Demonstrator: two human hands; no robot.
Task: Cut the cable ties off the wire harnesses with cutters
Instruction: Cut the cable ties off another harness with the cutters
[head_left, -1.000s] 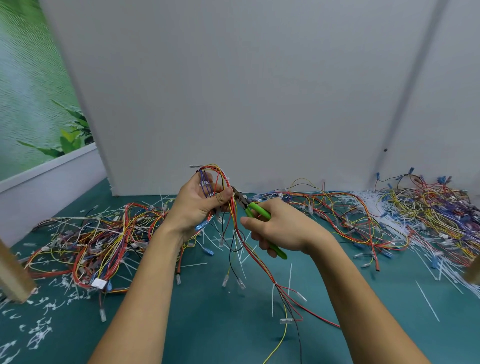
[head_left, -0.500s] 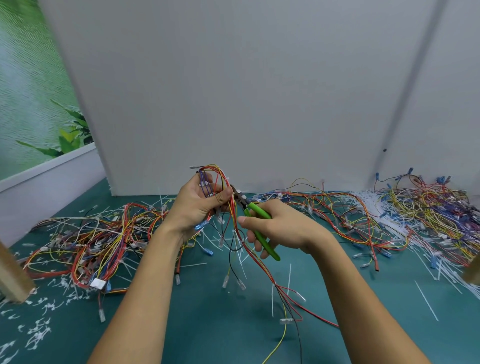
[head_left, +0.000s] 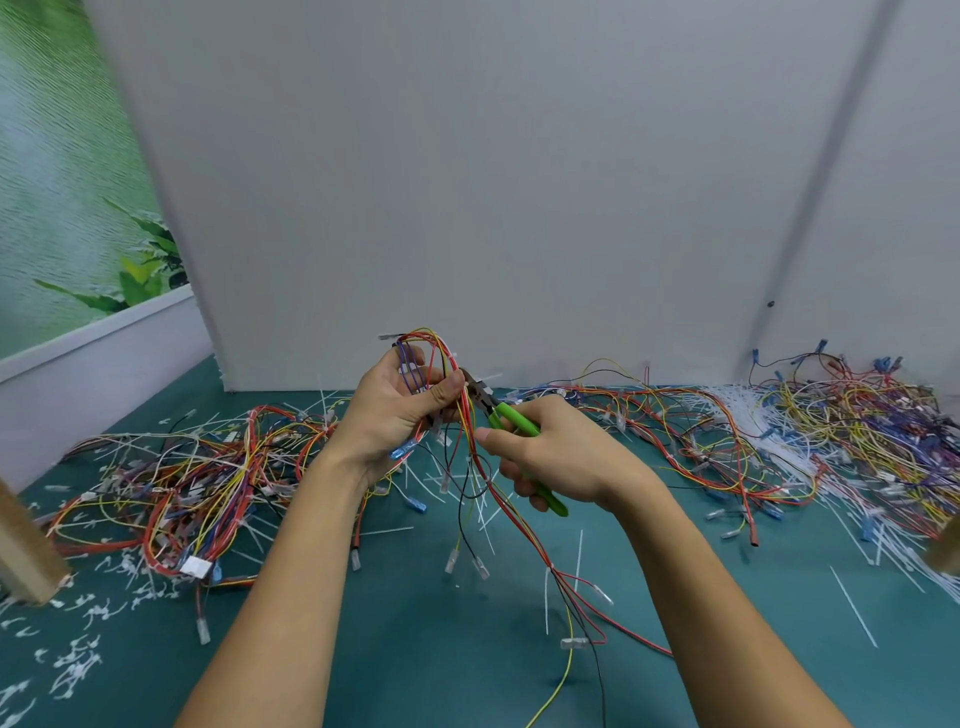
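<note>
The left hand (head_left: 400, 410) grips the limp, light wire harness (head_left: 441, 374) at its bend; the right hand (head_left: 550, 452) squeezes the green-handled cutters (head_left: 506, 415).

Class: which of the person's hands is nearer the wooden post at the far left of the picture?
Left. The left hand, gripping the wire harness, is right of the wooden post; the right hand, holding the green cutters, lies farther right again.
</note>
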